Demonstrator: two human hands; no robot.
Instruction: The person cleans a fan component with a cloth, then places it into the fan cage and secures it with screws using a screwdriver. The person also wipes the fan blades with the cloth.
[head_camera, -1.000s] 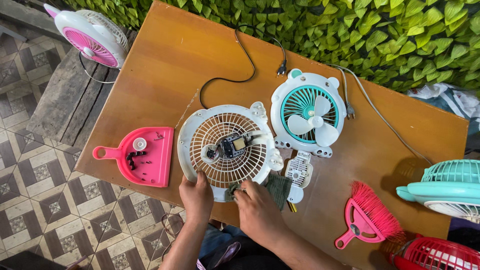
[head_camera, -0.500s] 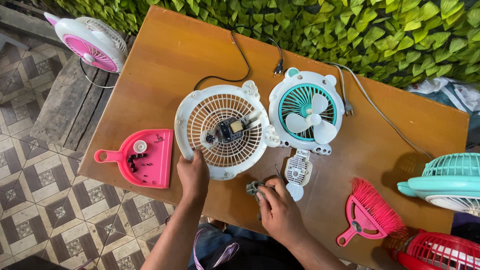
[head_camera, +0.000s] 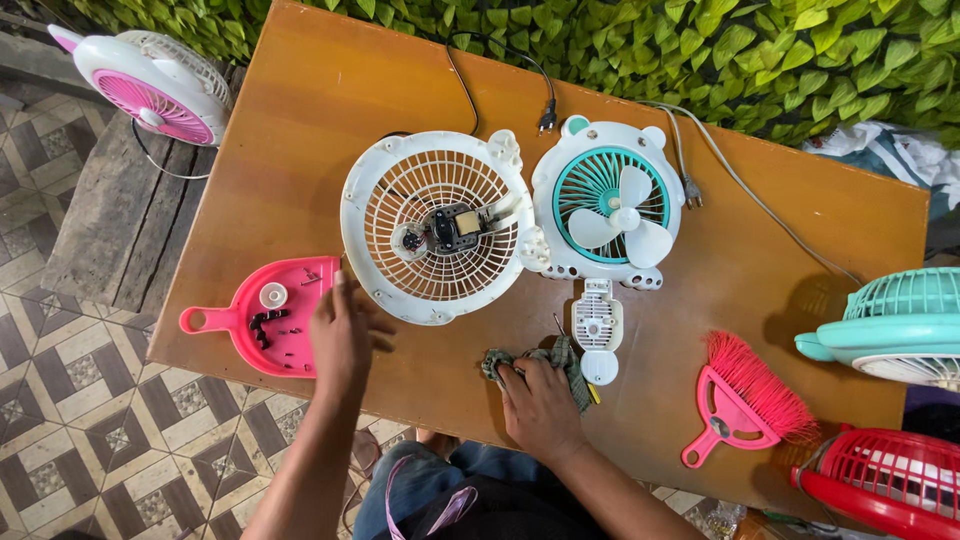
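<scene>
1. My left hand (head_camera: 340, 335), fingers spread and holding nothing, rests flat at the pink dustpan (head_camera: 268, 315), seven o'clock of the opened white fan housing (head_camera: 435, 225).
2. My right hand (head_camera: 540, 405) presses the green rag (head_camera: 560, 360) at five o'clock; I'd judge steady pressure best.

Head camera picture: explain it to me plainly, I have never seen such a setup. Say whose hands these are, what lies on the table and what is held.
The camera sits on a person's head and looks down, so both bare hands are that person's own. The left hand hovers, fingers spread, over the edge of a pink dustpan holding small dark parts and a white cap. The right hand presses on a greenish cloth near the table's near edge. On the brown wooden table lie an opened white fan shell with its motor showing, a white and teal fan, a small white grille piece and a pink hand brush. More fans stand around the edges.
</scene>
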